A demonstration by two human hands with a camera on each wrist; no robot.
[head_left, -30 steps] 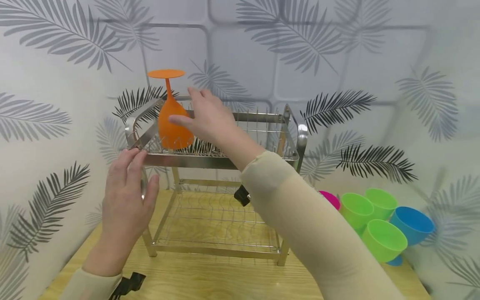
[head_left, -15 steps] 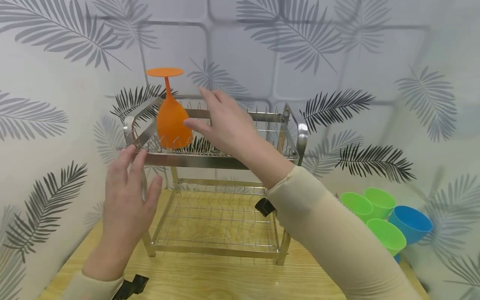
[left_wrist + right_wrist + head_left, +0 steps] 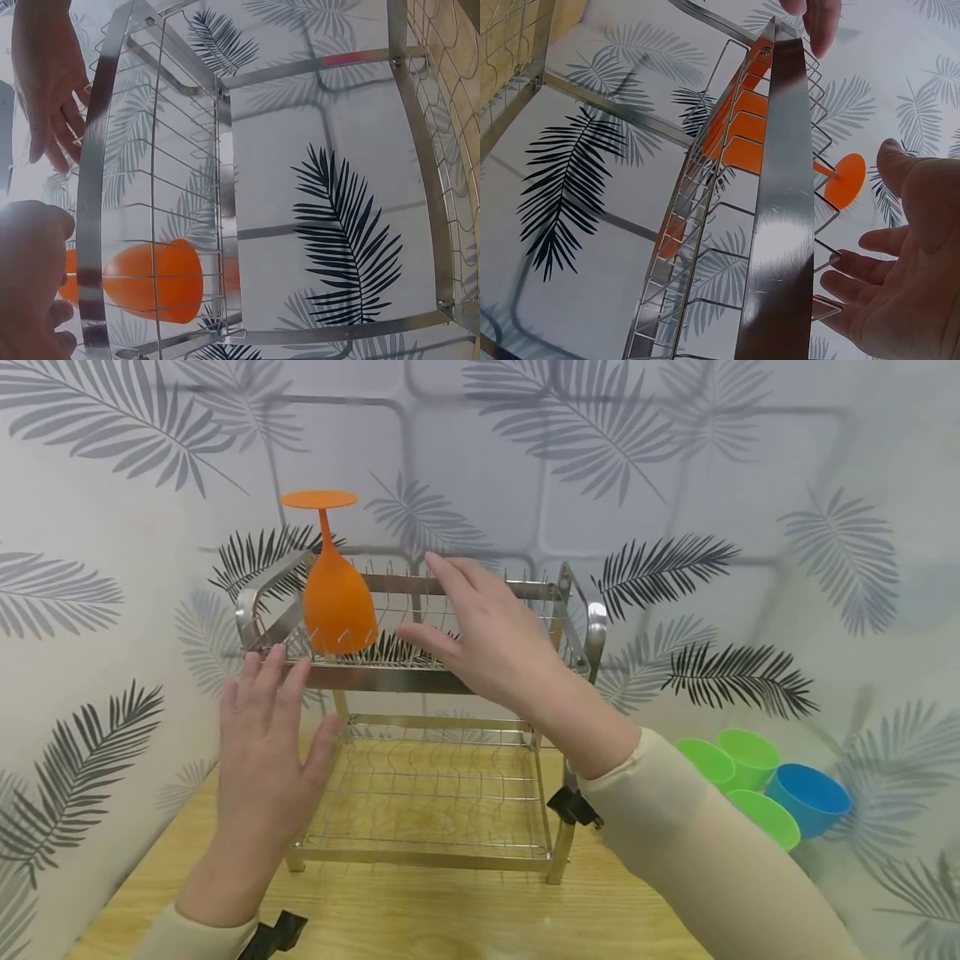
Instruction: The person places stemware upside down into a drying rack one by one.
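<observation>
An orange goblet (image 3: 339, 606) stands upside down at the left end of the upper tier of a metal dish rack (image 3: 390, 679), its round foot on top. My right hand (image 3: 498, 635) is over the middle of that tier, fingers extended, holding nothing and apart from the goblet. Near the rack's front left corner is my left hand (image 3: 266, 760), its fingers straight and spread; whether the fingertips touch the rail I cannot tell. In the left wrist view the goblet's bowl (image 3: 161, 281) shows through the wires. The right wrist view shows its foot (image 3: 846, 181) beyond the front rail.
At the right stand several green cups (image 3: 750, 758) and a blue cup (image 3: 808, 797), partly behind my right sleeve. The rack's lower wire tier (image 3: 435, 793) sits over the wooden table (image 3: 420, 910). A patterned wall covering (image 3: 480, 468) lies close behind the rack.
My right hand has drawn away from the goblet to the right and slightly down. The goblet stays in place. My left hand has shifted slightly, its fingers more spread.
</observation>
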